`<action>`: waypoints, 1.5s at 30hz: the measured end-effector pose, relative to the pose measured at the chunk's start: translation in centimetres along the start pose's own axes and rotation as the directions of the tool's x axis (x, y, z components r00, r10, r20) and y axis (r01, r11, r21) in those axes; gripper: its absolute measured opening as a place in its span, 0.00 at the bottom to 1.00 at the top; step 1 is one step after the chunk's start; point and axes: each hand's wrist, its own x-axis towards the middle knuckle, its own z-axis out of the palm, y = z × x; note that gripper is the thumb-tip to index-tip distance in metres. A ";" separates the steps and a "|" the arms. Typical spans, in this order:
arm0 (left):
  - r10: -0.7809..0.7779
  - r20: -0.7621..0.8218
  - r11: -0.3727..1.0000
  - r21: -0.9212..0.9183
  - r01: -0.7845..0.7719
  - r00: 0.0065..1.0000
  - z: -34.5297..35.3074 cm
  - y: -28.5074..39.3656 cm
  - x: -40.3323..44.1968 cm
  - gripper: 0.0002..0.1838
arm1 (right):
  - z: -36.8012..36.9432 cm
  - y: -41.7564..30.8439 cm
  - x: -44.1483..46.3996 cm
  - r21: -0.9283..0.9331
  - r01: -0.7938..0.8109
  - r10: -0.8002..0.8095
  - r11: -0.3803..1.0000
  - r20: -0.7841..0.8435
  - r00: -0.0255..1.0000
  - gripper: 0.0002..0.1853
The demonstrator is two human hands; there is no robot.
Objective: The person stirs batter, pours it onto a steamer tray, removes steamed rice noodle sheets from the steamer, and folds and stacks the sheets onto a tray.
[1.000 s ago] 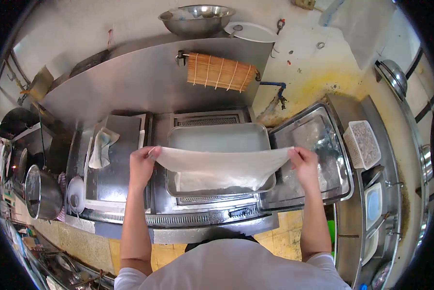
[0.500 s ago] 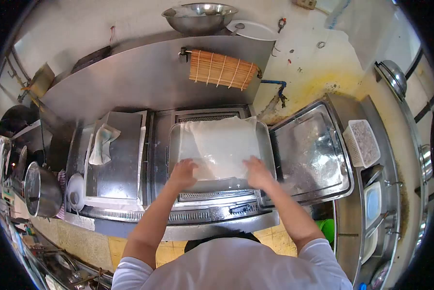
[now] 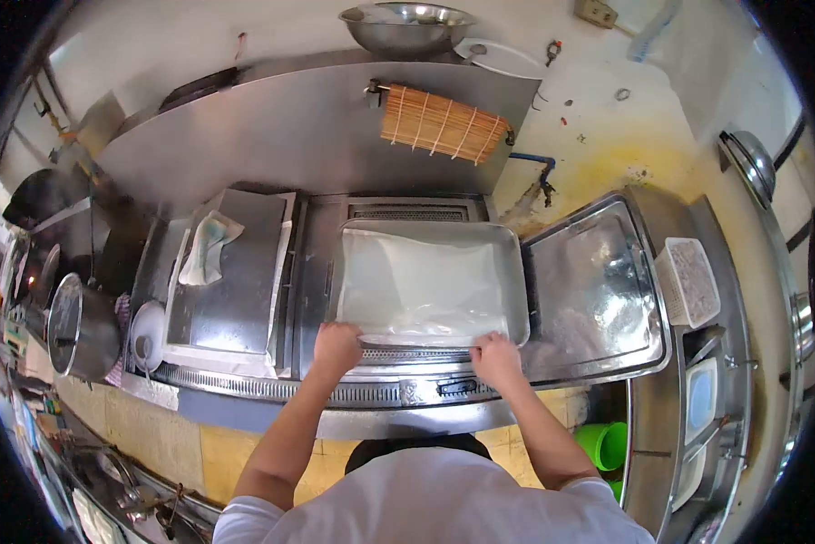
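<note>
A thin, glossy white sheet (image 3: 425, 281) lies spread over a shallow metal tray (image 3: 516, 308); I cannot tell what it is made of. Its near edge is wrinkled and runs along the front of the tray. My left hand (image 3: 337, 348) is closed at the near left corner of the sheet. At the near right corner, my right hand (image 3: 496, 360) pinches the sheet between curled fingers. The fingertips of both hands are partly hidden.
A second metal tray (image 3: 598, 354) stands on the right, beside a white basket (image 3: 687, 281). To the left, a cloth (image 3: 209, 249) lies on a metal sheet pan (image 3: 230, 313). A rolled bamboo mat (image 3: 444, 125) hangs behind, and a steel pot (image 3: 85, 331) stands far left.
Both hands have moved toward me, and the sheet has come with them. Its far edge, which overlapped the tray's back rim, now lies inside the tray. The view has shifted slightly.
</note>
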 end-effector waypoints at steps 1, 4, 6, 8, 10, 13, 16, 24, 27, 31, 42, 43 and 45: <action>-0.022 -0.008 1.000 -0.005 0.022 1.000 -0.3 0.5 -0.4 0.06 | 0.2 -0.3 -0.6 0.051 0.018 -0.022 0.999 0.079 0.997 0.17; 0.022 -0.237 0.988 -0.144 -0.058 0.971 -1.7 2.8 -2.2 0.07 | 0.6 -1.6 -2.9 0.085 0.166 -0.149 0.982 -0.181 0.972 0.20; -0.071 -0.248 0.970 -0.242 0.010 0.966 -3.5 5.8 -4.5 0.08 | 0.9 -3.0 -3.6 0.156 0.257 -0.221 0.954 -0.216 0.951 0.19; -0.155 -0.239 0.942 -0.327 0.071 0.959 -3.6 8.0 -6.8 0.09 | 0.5 -5.0 -4.4 0.299 0.343 -0.301 0.891 -0.176 0.937 0.20; -0.236 -0.225 0.907 -0.401 0.130 0.945 -2.6 9.4 -9.7 0.10 | 0.3 -7.3 -5.2 0.391 0.448 -0.431 0.804 -0.136 0.892 0.19; -0.347 -0.179 0.861 -0.450 0.237 0.921 -1.3 10.8 -14.3 0.12 | 0.0 -10.2 -5.5 0.480 0.545 -0.608 0.687 -0.031 0.793 0.18; -0.409 -0.227 0.836 -0.482 0.263 0.884 -2.8 12.1 -18.9 0.10 | 0.5 -13.3 -6.0 0.510 0.662 -0.757 0.549 -0.032 0.653 0.18; -0.737 -0.224 0.632 -0.563 0.533 0.638 -3.5 10.7 -31.0 0.12 | 0.5 -23.5 -8.3 0.528 0.774 -0.930 0.350 0.094 0.356 0.18; -0.837 -0.187 0.503 -0.634 0.588 0.514 -4.4 9.7 -36.0 0.13 | 1.6 -28.6 -10.4 0.553 0.787 -0.960 0.275 0.115 0.256 0.18; -0.885 -0.276 0.459 -0.647 0.608 0.375 -5.2 7.4 -43.8 0.13 | 4.0 -36.9 -14.6 0.567 0.810 -0.989 0.148 0.102 0.110 0.18; -0.910 -0.405 0.263 -0.723 0.638 -0.083 -7.8 5.7 -65.1 0.12 | 9.7 -57.1 -30.3 0.664 0.719 -0.932 -0.205 0.092 -0.351 0.17; -0.906 -0.403 0.236 -0.738 0.632 -0.131 -7.8 5.8 -66.4 0.12 | 9.9 -58.4 -31.6 0.670 0.709 -0.917 -0.220 0.105 -0.384 0.17; -0.895 -0.378 0.162 -0.771 0.617 -0.238 -7.8 6.1 -68.6 0.13 | 10.8 -60.9 -33.8 0.689 0.679 -0.887 -0.253 0.116 -0.448 0.16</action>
